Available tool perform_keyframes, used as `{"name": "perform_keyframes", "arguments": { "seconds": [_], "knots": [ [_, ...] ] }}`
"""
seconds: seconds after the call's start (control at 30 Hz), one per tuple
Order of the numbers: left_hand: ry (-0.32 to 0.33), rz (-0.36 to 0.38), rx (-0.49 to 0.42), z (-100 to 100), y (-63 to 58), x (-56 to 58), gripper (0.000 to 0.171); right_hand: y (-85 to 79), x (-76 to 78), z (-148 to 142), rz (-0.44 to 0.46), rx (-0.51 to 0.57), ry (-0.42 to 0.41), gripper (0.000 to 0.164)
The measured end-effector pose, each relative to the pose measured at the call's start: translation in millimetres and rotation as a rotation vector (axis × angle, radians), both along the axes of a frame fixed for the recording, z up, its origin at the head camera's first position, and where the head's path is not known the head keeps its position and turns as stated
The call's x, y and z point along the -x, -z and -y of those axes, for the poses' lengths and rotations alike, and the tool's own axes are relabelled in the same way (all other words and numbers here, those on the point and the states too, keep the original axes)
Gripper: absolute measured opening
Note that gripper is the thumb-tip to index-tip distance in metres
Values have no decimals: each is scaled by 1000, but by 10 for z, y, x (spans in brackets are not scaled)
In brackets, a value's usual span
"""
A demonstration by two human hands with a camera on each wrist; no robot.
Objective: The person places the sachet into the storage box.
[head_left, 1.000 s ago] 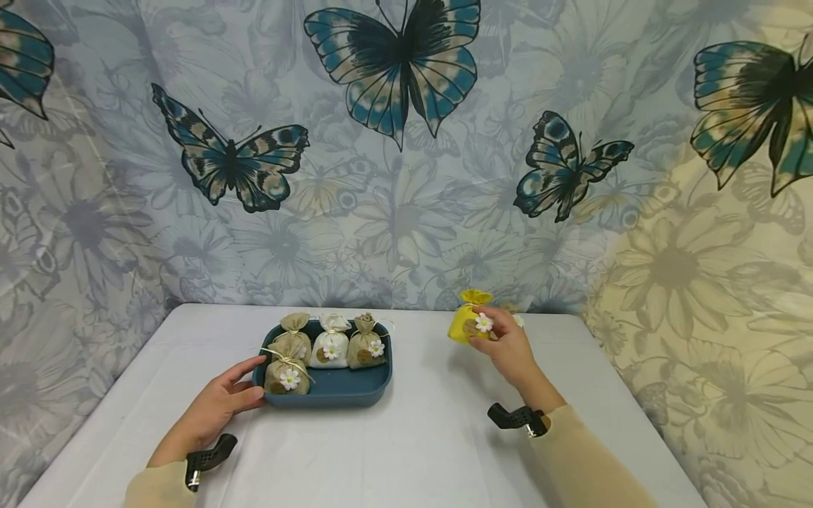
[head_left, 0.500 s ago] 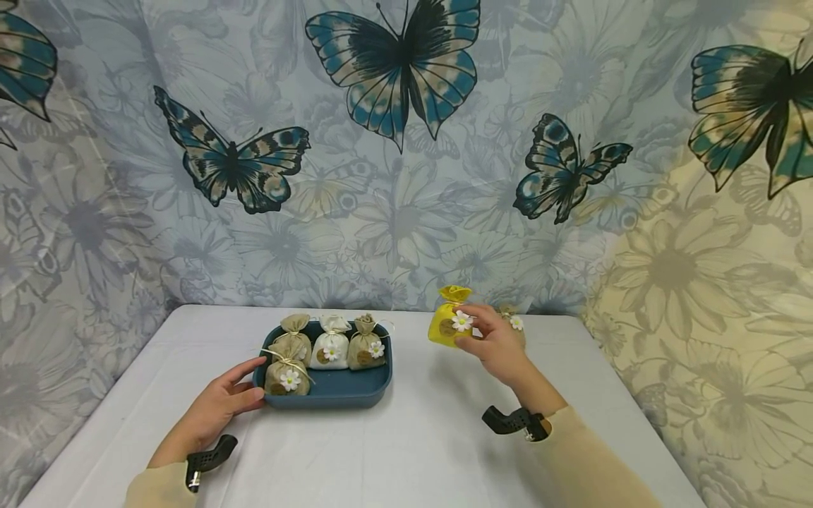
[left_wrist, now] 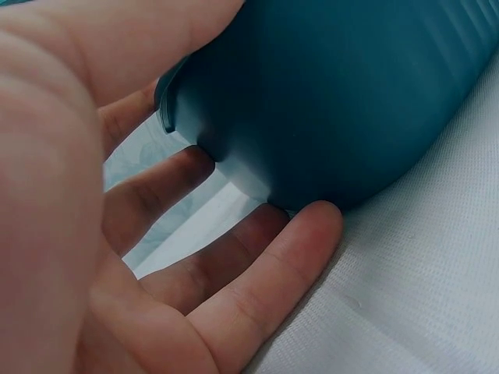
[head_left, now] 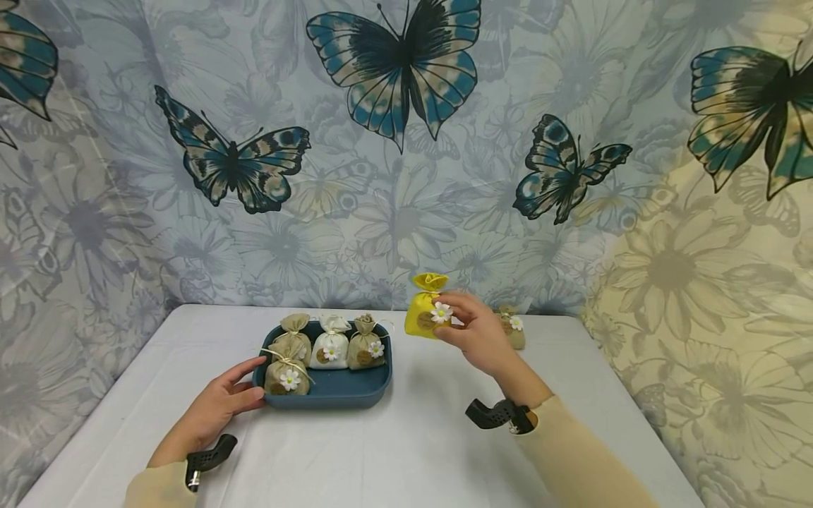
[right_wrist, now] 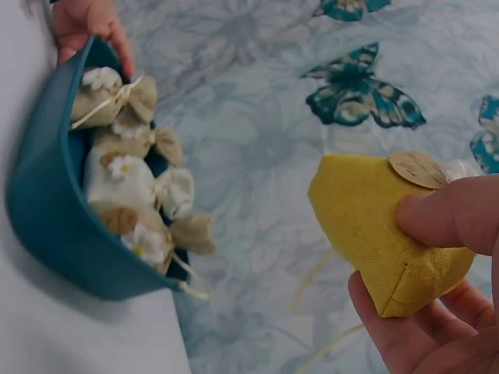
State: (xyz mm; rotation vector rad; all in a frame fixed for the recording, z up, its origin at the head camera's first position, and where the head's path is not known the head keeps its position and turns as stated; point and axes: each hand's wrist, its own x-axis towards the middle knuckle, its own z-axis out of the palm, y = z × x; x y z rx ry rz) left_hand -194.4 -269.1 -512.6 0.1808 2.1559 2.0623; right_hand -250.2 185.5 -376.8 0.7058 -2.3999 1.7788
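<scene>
My right hand [head_left: 476, 331] pinches a yellow drawstring pouch [head_left: 419, 314] with a daisy and a round brown tag, holding it in the air right of the blue tray [head_left: 336, 401]. In the right wrist view, the thumb presses one side of the yellow pouch [right_wrist: 366, 226] and fingers lie under it. My left hand [head_left: 219, 402] touches the tray's left end. Spread fingertips rest against the tray wall [left_wrist: 312, 101] in the left wrist view. Inside the tray, a white pouch [head_left: 331, 346] stands between beige ones, with a front beige pouch [head_left: 287, 377] at the left.
Another beige pouch [head_left: 513, 331] with a daisy stands at the table's back right, partly behind my right hand. The white-covered table [head_left: 356, 458] ends at a butterfly-print cloth [head_left: 406, 233] hanging behind it. Both wrists wear black camera mounts.
My right hand has carried the yellow pouch left and slightly up, towards the tray. The beige pouch behind it has come into fuller view. The left hand and tray stay in place.
</scene>
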Motion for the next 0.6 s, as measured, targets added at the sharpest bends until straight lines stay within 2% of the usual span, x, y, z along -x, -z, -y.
{"name": "perform_keyframes", "arguments": {
  "seconds": [0.37,0.6],
  "knots": [
    [-1,2,4,-5,-6,1,71,-91,-60,373,34,99,-178,37],
    [0,6,2,-11,-20,-9,71,-51,-84,612,91,69,-198,35]
  ]
}}
